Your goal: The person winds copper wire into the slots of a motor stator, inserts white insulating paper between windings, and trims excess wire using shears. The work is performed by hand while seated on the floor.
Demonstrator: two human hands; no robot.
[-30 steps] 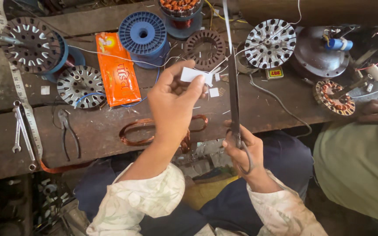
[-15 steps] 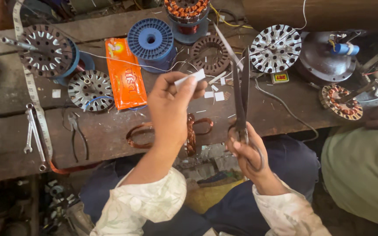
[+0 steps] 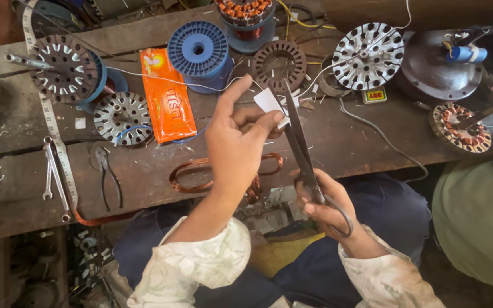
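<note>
My left hand (image 3: 236, 142) is raised over the wooden workbench (image 3: 144, 177) and pinches a small white paper piece (image 3: 269, 101) between thumb and fingers. My right hand (image 3: 323, 199) grips the handles of long dark scissors (image 3: 299, 142). The blades point away from me and their upper part meets the paper's edge. A copper wire coil (image 3: 192, 174) lies on the bench just below my left hand.
A blue wire spool (image 3: 199, 52), an orange packet (image 3: 166, 94), several slotted motor stators (image 3: 122, 117), pliers (image 3: 109, 179), spanners (image 3: 52, 177) and a measuring tape (image 3: 47, 120) lie on the bench. Another person in green (image 3: 480, 222) sits at the right.
The scissors have tilted from upright at the right toward the paper, and their blades have reached it. My left hand turned the paper toward them. The camera has come closer.
</note>
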